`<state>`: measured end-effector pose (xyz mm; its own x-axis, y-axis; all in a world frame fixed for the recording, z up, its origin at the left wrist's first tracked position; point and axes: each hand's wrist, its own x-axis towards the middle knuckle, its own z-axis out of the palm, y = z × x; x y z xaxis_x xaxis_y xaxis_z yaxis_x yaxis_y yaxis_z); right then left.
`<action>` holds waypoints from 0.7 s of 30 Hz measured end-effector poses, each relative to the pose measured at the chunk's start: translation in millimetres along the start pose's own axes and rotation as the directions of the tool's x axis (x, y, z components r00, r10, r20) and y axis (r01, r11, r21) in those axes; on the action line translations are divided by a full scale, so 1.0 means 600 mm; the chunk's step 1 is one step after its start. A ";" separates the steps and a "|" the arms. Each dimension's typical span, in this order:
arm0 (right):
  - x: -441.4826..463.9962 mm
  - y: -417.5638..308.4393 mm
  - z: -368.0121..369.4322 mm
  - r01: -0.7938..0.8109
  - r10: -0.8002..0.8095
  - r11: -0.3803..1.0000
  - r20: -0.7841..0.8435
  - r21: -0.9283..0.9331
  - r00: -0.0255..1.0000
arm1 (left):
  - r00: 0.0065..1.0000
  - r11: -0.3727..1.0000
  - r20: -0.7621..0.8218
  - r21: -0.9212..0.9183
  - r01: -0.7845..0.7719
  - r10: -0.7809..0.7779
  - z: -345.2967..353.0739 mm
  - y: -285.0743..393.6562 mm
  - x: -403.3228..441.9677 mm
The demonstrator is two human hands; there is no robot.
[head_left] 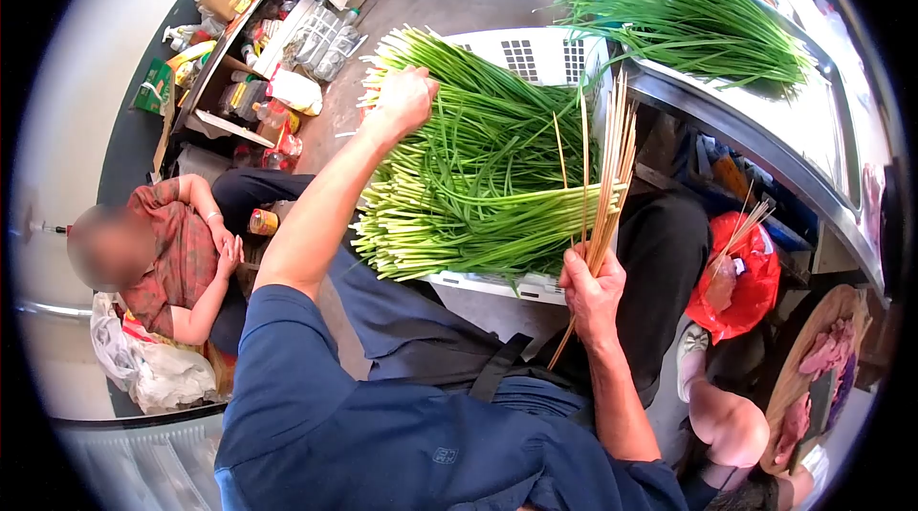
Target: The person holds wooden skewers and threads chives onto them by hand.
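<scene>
Garlic chives lie heaped over a white plastic crate, below and right of the left hand, whose fingers curl at the stalks; its grip cannot be told. The right hand closes around bamboo skewers. Work appears little advanced: many stalks lie loose, and a second heap covers the tabletop beyond the right hand.

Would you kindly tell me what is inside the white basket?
Green stalks lie heaped in the white basket; its floor and anything beneath the stalks are covered and cannot be seen.
</scene>
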<state>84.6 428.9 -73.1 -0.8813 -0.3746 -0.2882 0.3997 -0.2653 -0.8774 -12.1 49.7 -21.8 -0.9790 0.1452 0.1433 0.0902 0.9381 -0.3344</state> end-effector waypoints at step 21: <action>0.004 0.005 0.003 0.014 -0.014 1.000 -0.007 0.002 1.000 | 0.928 -0.353 -0.029 -0.920 -0.170 -0.372 -0.206 0.002 -0.002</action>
<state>83.9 425.9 -75.7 -0.8885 -0.3646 -0.2786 0.3879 -0.2723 -0.8806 11.7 89.6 92.8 -0.9365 -0.2052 0.2842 0.3031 -0.0667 0.9506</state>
